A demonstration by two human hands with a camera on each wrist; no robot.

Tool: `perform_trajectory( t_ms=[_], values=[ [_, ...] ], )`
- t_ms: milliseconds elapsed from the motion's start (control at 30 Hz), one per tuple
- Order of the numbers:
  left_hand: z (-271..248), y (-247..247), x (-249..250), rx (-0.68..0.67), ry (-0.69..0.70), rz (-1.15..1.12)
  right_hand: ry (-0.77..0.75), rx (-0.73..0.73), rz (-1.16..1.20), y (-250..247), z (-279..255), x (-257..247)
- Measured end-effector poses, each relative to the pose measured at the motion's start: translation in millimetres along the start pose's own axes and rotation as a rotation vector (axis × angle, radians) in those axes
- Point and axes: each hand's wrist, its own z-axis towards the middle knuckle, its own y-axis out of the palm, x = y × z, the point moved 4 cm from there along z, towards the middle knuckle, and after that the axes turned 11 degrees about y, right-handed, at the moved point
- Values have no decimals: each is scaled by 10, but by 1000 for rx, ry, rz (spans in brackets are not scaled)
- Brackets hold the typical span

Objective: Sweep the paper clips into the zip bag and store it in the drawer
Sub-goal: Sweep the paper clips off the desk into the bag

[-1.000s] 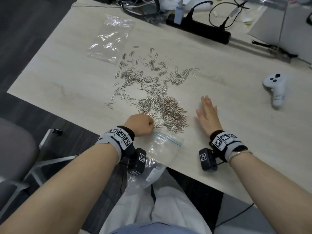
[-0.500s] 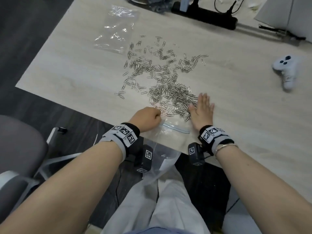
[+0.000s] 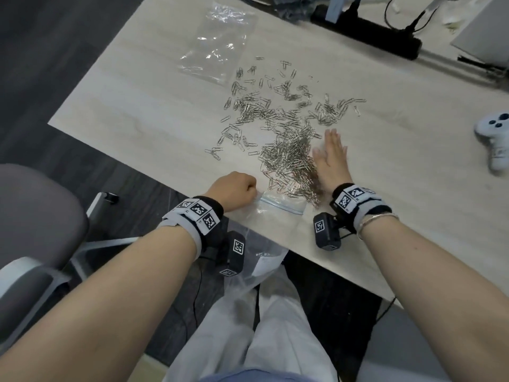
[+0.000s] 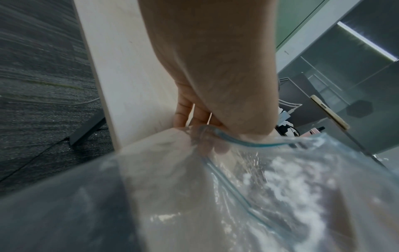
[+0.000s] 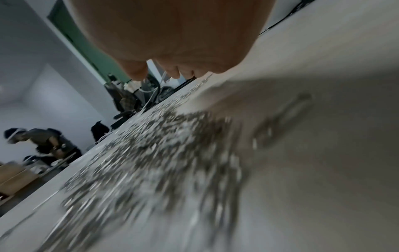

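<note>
Several silver paper clips (image 3: 286, 155) lie heaped and scattered on the pale wooden table (image 3: 154, 111); the right wrist view shows the paper clips (image 5: 164, 162) blurred. A clear zip bag (image 3: 278, 213) with a blue seal hangs over the table's near edge, its mouth against the heap. My left hand (image 3: 237, 188) is fisted on the bag's left corner; in the left wrist view my left hand (image 4: 207, 122) pinches the zip bag (image 4: 248, 187) at its seal. My right hand (image 3: 330, 158) lies flat, fingers straight, its edge against the heap's right side.
A second clear plastic bag (image 3: 217, 45) lies at the table's far left. A black power strip (image 3: 366, 31) with cables runs along the back. A white controller (image 3: 495, 139) rests at the right. A grey chair (image 3: 35, 224) stands on my left.
My right hand has slid left against the heap and pushed the clips toward the bag's mouth. My left hand has kept its grip on the bag.
</note>
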Motion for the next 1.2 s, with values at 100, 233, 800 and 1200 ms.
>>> perform_trajectory(
  t_ms=[100, 233, 800, 1200],
  values=[
    [67, -58, -32, 0, -33, 11, 35, -21, -30, -205, 271, 57],
    [178, -131, -28, -11, -70, -20, 1, -116, -161, -131, 505, -27],
    [582, -341, 117, -48, -170, -21, -117, -42, 136, -610, 811, -144],
    [653, -337, 52, -62, -166, -46, -85, -119, -266, -523, 1361, -50]
  ],
)
